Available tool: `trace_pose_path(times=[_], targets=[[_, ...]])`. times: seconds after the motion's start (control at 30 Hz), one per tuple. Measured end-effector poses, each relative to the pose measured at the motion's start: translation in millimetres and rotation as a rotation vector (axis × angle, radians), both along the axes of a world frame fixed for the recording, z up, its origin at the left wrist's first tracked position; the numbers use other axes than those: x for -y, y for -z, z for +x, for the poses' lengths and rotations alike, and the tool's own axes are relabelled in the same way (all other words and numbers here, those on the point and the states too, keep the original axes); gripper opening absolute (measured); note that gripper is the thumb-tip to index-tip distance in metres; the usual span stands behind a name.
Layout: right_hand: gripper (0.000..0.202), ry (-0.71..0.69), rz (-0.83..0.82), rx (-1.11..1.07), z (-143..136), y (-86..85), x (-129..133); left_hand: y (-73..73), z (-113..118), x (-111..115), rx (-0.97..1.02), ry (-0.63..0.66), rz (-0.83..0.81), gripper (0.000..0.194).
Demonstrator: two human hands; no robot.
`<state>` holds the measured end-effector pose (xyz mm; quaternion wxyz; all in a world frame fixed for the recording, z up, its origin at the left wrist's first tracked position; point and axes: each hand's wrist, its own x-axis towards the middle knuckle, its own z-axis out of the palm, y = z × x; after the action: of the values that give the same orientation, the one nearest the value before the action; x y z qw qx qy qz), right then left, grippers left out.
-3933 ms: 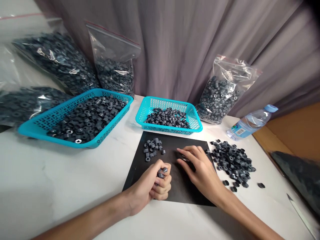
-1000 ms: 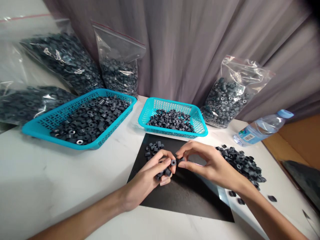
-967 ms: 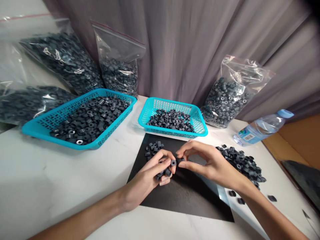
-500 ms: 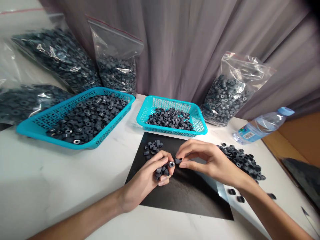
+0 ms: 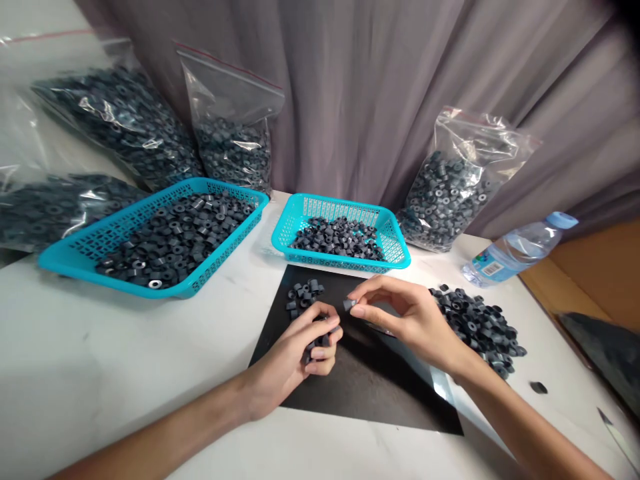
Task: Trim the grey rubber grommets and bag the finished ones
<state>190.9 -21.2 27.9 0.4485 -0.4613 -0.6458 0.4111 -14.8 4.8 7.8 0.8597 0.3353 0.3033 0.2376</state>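
Several dark grey ring-shaped parts [image 5: 320, 343] are cupped in my left hand [image 5: 305, 347], whose fingers curl round them above a black mat [image 5: 370, 387]. Just to the right, my right hand [image 5: 405, 317] pinches one small grey part [image 5: 349, 304] between thumb and fingertips, apart from the left hand. A small group of loose grey parts [image 5: 304, 295] lies on the mat behind my left hand. Beside my right wrist, a larger pile of dark parts [image 5: 480, 330] rests on the white table.
Two blue baskets [image 5: 185, 290] [image 5: 345, 261] of grey parts stand behind the mat. Clear bags of parts [image 5: 233, 147] [image 5: 443, 200] lean against the grey curtain [image 5: 350, 87]. A water bottle [image 5: 517, 250] lies tilted at the right.
My right hand has moved slightly left and up, and the part in its fingertips now looks lighter. My left fingers have closed further, and the ring at their tips no longer shows.
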Motion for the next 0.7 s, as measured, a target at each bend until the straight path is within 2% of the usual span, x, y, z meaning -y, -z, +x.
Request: trace_pose_path(times=[0.1,0.27,0.4,0.6,0.7], targets=[[0.021,-0.009,-0.047,-0.082,-3,6.9,-1,2.4,1,0,-0.019,-0.025,0.015,0.008],[0.024,-0.080,-0.137,-0.186,-6,17.6,-2,3.0,2,-1,-0.106,-0.078,0.189,0.027],[0.024,-0.079,-0.146,-0.190,-10,20.0,-1,7.6,3,-1,-0.157,-0.013,0.364,0.035],[0.023,-0.080,-0.037,-0.069,-12,16.8,-1,12.8,2,-1,-0.161,0.015,0.393,0.036],[0.024,-0.096,-0.067,-0.092,-9,21.4,-3,10.4,1,-3,-0.149,0.025,0.402,0.035]])
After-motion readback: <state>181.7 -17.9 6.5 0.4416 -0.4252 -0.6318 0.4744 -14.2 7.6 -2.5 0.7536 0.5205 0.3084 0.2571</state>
